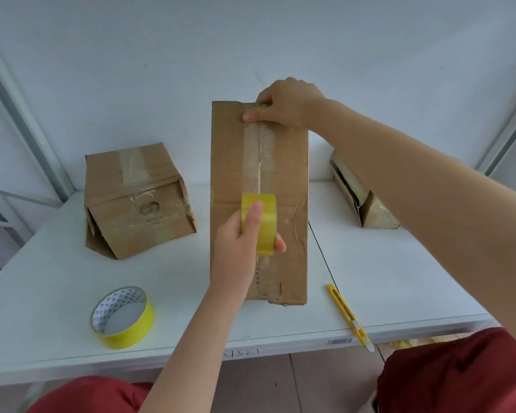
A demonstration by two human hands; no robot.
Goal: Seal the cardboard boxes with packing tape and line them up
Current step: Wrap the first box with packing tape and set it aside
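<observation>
The yellow roll of packing tape [258, 223] sits against the centre seam of the long brown cardboard box [230, 162], partway down its upper face. The left hand [242, 236] grips the roll, with the forefinger laid along its outer band, the thumb [280, 247] curled round its right rim and the other fingers hidden behind it. A strip of clear tape [258, 150] runs along the seam from the roll to the box's far end. There the right hand [286, 105] holds the box, its fingers curled over the far edge and its thumb pressed flat on the tape's end. Both forearms are bare; the left reaches in from the desk's front edge, and the right stretches across from the right side. There are three boxes. The long one is mid-desk, with its near end close to the front edge. A squat brown cardboard box [137, 201], taped, is toward the far left corner. A third cardboard box [367, 204], toward the far right, is partly hidden by the right arm. There are two tape rolls; the second yellow tape roll [122, 317] lies flat near the front left of the white desk [399, 278]. One yellow plastic utility knife [350, 317] lies over the front edge, right of the long box.
</observation>
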